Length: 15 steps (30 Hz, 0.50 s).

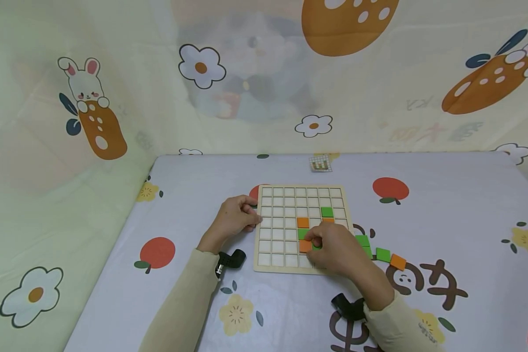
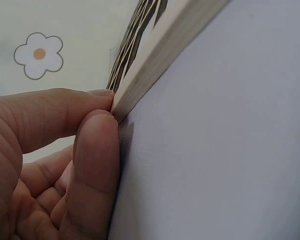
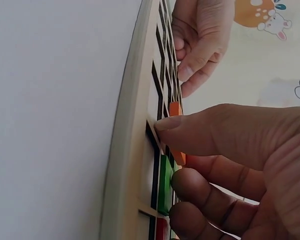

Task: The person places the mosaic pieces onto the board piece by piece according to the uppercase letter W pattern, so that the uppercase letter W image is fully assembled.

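Note:
A pale wooden grid board (image 1: 278, 270) lies on the table, with orange and green square tiles in several of its cells. My left hand (image 1: 234, 216) is at the board's left edge, where thumb and finger meet the rim (image 2: 135, 90). Over the lower right of the board, my right hand (image 1: 336, 247) has its thumb and finger at an orange tile (image 1: 305, 246). In the right wrist view the thumb crosses in front of that orange tile (image 3: 175, 108). A green tile (image 3: 165, 185) sits below it. My right hand hides several cells.
Loose green tiles (image 1: 383, 254) and an orange tile (image 1: 398, 262) lie right of the board. A small patterned card or packet (image 1: 320, 163) rests behind it. The printed tablecloth (image 1: 193, 313) covers the table, with a printed curtain (image 1: 255, 137) behind.

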Tool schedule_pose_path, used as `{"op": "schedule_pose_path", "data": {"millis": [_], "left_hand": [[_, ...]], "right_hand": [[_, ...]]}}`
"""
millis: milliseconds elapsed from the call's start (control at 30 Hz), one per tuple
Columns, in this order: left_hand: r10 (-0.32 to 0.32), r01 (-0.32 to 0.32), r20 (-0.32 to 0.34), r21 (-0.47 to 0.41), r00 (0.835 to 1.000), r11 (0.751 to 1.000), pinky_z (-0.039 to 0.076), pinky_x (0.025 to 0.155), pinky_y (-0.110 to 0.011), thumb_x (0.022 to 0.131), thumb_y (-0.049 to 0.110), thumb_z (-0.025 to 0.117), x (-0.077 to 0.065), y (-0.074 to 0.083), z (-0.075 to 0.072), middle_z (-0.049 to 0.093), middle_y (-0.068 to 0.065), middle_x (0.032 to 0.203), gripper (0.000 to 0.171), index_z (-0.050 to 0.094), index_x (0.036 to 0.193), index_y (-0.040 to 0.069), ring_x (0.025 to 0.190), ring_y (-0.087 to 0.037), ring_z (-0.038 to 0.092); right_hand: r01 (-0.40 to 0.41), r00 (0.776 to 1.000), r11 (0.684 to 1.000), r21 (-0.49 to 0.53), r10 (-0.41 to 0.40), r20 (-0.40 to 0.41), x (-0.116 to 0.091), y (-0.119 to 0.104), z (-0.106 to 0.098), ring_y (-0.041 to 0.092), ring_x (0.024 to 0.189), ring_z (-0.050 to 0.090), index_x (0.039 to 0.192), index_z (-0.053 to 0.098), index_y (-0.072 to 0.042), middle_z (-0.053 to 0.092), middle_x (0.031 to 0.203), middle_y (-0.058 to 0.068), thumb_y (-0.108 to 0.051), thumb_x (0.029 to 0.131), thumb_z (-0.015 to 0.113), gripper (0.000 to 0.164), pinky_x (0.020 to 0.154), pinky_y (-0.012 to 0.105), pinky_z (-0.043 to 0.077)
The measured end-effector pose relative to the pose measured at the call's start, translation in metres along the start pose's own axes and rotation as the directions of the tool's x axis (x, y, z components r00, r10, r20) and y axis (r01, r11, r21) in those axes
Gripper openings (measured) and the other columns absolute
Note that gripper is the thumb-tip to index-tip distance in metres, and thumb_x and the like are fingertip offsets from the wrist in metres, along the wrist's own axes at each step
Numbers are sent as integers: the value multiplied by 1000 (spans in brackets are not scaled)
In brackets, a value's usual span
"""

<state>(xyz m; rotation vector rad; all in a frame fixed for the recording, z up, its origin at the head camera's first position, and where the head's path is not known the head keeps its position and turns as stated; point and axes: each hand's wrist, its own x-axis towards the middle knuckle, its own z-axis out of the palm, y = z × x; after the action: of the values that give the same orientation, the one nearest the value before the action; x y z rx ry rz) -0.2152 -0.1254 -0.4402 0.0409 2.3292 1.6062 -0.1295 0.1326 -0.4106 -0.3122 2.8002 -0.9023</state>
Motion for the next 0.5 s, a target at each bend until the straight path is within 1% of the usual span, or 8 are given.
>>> {"op": "schedule_pose_path", "data": {"millis": [267, 500], "left_hand": [[0, 0, -1, 2, 1000, 1000, 58, 59, -23, 88, -2, 80, 0, 0, 0, 66, -9, 88, 41, 65, 126, -3, 67, -14, 66], [0, 0, 0, 7, 1000, 1000, 58, 59, -24, 88, -1, 80, 0, 0, 0, 66, -9, 89, 40, 65, 125, -2, 68, -14, 66]], "right_hand": [[31, 999, 999, -14, -31, -16, 0, 2, 1, 17, 75, 49, 93, 76, -9, 54, 76, -1, -1, 74, 74, 21, 63, 31, 39], [34, 999, 999, -11, -34, -22, -1, 1, 1, 18, 76, 49, 94, 77, -9, 54, 76, 0, -1, 74, 74, 21, 63, 31, 39]]}}
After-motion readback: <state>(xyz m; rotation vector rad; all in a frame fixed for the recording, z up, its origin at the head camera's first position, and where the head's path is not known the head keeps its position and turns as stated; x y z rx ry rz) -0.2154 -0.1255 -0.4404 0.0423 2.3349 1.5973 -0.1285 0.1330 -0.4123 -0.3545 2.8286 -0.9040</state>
